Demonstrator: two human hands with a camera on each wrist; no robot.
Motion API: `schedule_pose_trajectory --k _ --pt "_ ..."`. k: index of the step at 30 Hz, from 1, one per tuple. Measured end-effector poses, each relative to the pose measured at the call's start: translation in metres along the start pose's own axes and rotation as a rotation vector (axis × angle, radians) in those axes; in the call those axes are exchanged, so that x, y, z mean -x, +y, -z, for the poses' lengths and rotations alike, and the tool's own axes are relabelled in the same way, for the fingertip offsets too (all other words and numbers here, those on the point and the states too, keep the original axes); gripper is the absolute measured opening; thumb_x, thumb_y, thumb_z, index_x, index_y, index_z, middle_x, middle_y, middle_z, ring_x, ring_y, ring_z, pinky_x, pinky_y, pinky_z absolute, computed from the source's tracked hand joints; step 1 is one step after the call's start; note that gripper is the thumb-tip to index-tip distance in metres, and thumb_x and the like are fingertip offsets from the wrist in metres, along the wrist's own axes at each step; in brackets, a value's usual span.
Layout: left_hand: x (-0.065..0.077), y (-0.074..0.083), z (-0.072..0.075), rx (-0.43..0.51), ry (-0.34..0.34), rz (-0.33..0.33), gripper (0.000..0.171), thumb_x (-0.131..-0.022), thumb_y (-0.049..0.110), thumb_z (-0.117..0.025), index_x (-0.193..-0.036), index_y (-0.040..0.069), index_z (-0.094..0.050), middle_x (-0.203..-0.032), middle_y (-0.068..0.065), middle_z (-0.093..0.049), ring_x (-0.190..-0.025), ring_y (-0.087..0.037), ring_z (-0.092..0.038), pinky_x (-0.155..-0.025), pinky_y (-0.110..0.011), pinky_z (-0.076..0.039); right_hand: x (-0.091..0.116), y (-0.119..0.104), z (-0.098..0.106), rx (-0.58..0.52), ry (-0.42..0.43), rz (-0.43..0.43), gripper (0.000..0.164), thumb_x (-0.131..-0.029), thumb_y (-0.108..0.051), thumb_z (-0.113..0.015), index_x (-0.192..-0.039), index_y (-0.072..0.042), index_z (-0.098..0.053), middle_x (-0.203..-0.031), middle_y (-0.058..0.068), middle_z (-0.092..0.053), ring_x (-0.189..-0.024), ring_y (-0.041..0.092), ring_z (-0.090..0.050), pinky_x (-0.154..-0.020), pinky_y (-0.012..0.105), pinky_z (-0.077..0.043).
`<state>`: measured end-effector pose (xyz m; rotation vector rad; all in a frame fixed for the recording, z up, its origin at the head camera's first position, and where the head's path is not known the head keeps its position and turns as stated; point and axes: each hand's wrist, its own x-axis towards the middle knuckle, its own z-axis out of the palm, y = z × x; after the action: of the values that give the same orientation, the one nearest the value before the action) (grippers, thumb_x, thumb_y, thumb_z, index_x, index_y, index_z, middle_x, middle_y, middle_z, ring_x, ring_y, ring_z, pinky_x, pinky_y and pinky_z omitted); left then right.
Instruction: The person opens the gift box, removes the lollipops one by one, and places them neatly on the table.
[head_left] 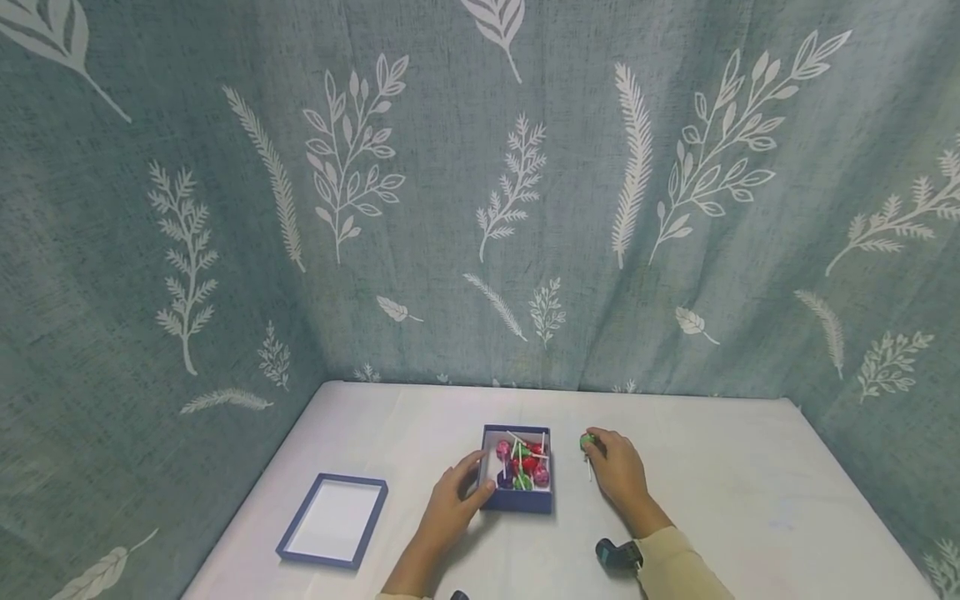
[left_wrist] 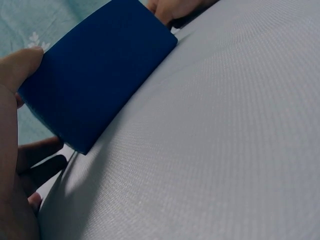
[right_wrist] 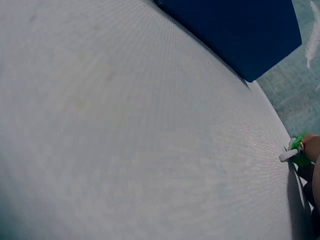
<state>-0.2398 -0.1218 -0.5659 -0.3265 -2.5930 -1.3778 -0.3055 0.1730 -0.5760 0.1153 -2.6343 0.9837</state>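
Note:
A blue box (head_left: 517, 500) with a white inside stands on the table, full of several lollipops (head_left: 522, 463) in pink, red, green and dark purple wrappers. My left hand (head_left: 452, 497) grips the box at its left side, thumb over the front corner and fingers along the wall. In the left wrist view the thumb (left_wrist: 25, 65) lies at the edge of the box (left_wrist: 100, 70). To the right of the box, my right hand (head_left: 618, 471) pinches a green lollipop (head_left: 587, 440) by its wrapped head. Its white stick points down toward the table.
A blue-rimmed lid (head_left: 330, 560) lies with its white inside facing up on the left of the white table (head_left: 750, 483). Leaf-patterned green curtain (head_left: 450, 208) hangs behind the table and along its sides. A dark device (head_left: 618, 554) sits at the right wrist.

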Motion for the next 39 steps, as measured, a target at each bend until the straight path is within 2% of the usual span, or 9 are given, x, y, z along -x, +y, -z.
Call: schedule_pose_trajectory --k 7,14,21,25,29,39 --pt "0.0013 -0.0013 0.0004 -0.004 -0.024 0.010 0.052 -0.093 0.041 -0.063 -0.140 0.019 -0.052 -0.135 -0.011 -0.057 -0.128 -0.034 -0.049 -0.114 -0.058 -0.016 0.0033 0.0012 -0.0002 -0.005 -0.003 -0.015 0.031 -0.096 -0.022 -0.060 -0.121 -0.003 -0.065 -0.114 0.018 -0.066 -0.109 0.037 -0.059 -0.095 0.053 -0.045" --pt "0.0007 -0.0010 -0.0014 -0.012 -0.003 -0.014 0.052 -0.093 0.038 -0.065 -0.139 0.018 -0.053 -0.135 -0.011 -0.058 -0.126 -0.033 -0.051 -0.113 -0.059 -0.018 0.0016 0.0003 0.0021 -0.011 -0.009 -0.022 0.033 -0.098 -0.024 -0.057 -0.121 -0.002 -0.065 -0.112 0.017 -0.066 -0.108 0.037 -0.060 -0.093 0.053 -0.046" --pt "-0.0018 0.0011 0.0003 -0.005 -0.018 0.011 0.054 -0.093 0.043 -0.063 -0.140 0.020 -0.051 -0.137 -0.010 -0.056 -0.130 -0.032 -0.047 -0.115 -0.055 -0.015 -0.0034 -0.0006 0.0042 -0.032 -0.017 0.019 0.031 -0.094 -0.018 -0.061 -0.121 -0.004 -0.066 -0.095 0.009 -0.066 -0.096 0.033 -0.061 -0.086 0.050 -0.048" --pt "-0.0017 0.0003 0.0005 -0.009 -0.028 0.031 0.056 -0.092 0.046 -0.063 -0.141 0.021 -0.051 -0.138 -0.008 -0.055 -0.131 -0.030 -0.047 -0.116 -0.053 -0.015 -0.0035 -0.0013 0.0032 -0.001 -0.028 0.032 0.030 -0.091 -0.016 -0.063 -0.119 -0.008 -0.069 -0.095 0.008 -0.066 -0.093 0.031 -0.061 -0.083 0.050 -0.048" --pt "-0.0017 -0.0009 -0.0001 -0.013 -0.026 0.036 0.056 -0.092 0.046 -0.063 -0.141 0.021 -0.051 -0.138 -0.008 -0.055 -0.130 -0.029 -0.048 -0.116 -0.053 -0.015 -0.0030 -0.0013 0.0021 0.013 -0.031 0.039 0.028 -0.091 -0.017 -0.064 -0.116 -0.006 -0.067 -0.093 0.008 -0.064 -0.091 0.031 -0.059 -0.082 0.050 -0.047" --pt "-0.0015 -0.0012 -0.0009 -0.014 -0.024 0.042 0.057 -0.092 0.049 -0.062 -0.141 0.023 -0.050 -0.137 -0.009 -0.056 -0.129 -0.029 -0.048 -0.116 -0.053 -0.014 -0.0034 0.0005 0.0008 0.045 -0.039 0.055 0.031 -0.093 -0.016 -0.063 -0.122 -0.007 -0.066 -0.105 0.012 -0.066 -0.100 0.033 -0.061 -0.088 0.051 -0.047"
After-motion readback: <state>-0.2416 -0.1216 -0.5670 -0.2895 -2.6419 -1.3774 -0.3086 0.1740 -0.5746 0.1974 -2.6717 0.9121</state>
